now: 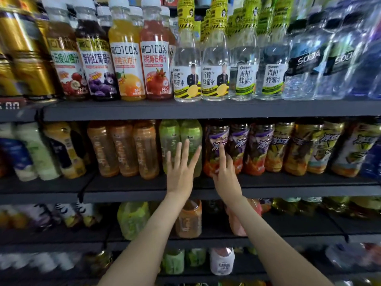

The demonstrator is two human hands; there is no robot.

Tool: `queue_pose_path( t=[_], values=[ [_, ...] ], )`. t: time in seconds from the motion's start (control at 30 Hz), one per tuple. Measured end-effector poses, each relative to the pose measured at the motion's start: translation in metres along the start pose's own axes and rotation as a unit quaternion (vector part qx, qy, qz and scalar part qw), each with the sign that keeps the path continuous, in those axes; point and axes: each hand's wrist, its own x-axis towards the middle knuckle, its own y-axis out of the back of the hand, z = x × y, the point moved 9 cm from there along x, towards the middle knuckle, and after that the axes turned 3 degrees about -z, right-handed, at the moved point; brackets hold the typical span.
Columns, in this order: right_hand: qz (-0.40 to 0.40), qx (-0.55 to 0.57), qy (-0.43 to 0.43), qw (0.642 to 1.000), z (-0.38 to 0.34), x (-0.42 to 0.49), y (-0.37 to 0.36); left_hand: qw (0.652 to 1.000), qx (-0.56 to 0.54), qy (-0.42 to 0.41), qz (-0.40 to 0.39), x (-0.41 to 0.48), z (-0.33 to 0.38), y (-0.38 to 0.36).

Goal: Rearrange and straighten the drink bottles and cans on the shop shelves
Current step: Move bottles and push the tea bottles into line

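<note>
With the upper shelf (206, 110) looking orderly, the left hand (181, 168) is laying spread, straight fingers against the middle-shelf green bottles (190, 137) while the right hand (225, 174) is touching the purple-labelled bottle (216, 139), its grip unclear, and the lower shelves (288, 238) are seemingly awaiting tidying.

green bottles (171, 137), narrow gap, purple-label bottles (239, 141), shelf board (206, 110) overhead

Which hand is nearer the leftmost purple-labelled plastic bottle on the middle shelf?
Right. The right hand touches that purple-labelled bottle; the left hand is spread to its left, over the pale green bottles.
</note>
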Motion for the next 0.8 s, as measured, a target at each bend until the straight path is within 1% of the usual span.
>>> queue_pose_path(
  t=[0.07, 0.17, 0.3, 0.4, 0.5, 0.6, 0.73, 0.8],
  values=[
    [-0.002, 0.016, -0.012, 1.000, 0.000, 0.004, -0.002, 1.000, 0.008, 0.005, -0.006, 0.002, -0.003, -0.007],
    [0.000, 0.007, -0.032, 0.999, 0.000, 0.008, -0.004, 1.000, 0.011, -0.002, -0.006, 0.006, 0.000, -0.011],
    [0.004, 0.000, -0.035, 0.999, 0.000, 0.010, -0.004, 0.999, -0.015, -0.019, 0.025, 0.009, 0.006, -0.014],
    [0.014, 0.006, -0.034, 0.999, 0.000, 0.008, -0.003, 0.999, -0.035, -0.016, 0.028, 0.006, 0.006, -0.019],
    [0.059, -0.027, -0.018, 0.998, 0.002, -0.005, 0.009, 0.998, -0.066, -0.005, 0.022, 0.000, 0.009, -0.020],
    [0.101, -0.034, -0.016, 0.994, 0.014, -0.035, 0.020, 0.993, -0.116, -0.001, 0.022, -0.021, 0.022, -0.017],
    [0.159, -0.084, -0.028, 0.983, 0.040, -0.088, 0.024, 0.983, -0.179, -0.035, 0.021, -0.074, 0.053, -0.026],
    [0.164, -0.096, -0.049, 0.981, 0.059, -0.111, 0.017, 0.979, -0.201, -0.028, 0.007, -0.105, 0.065, -0.043]
  ],
)
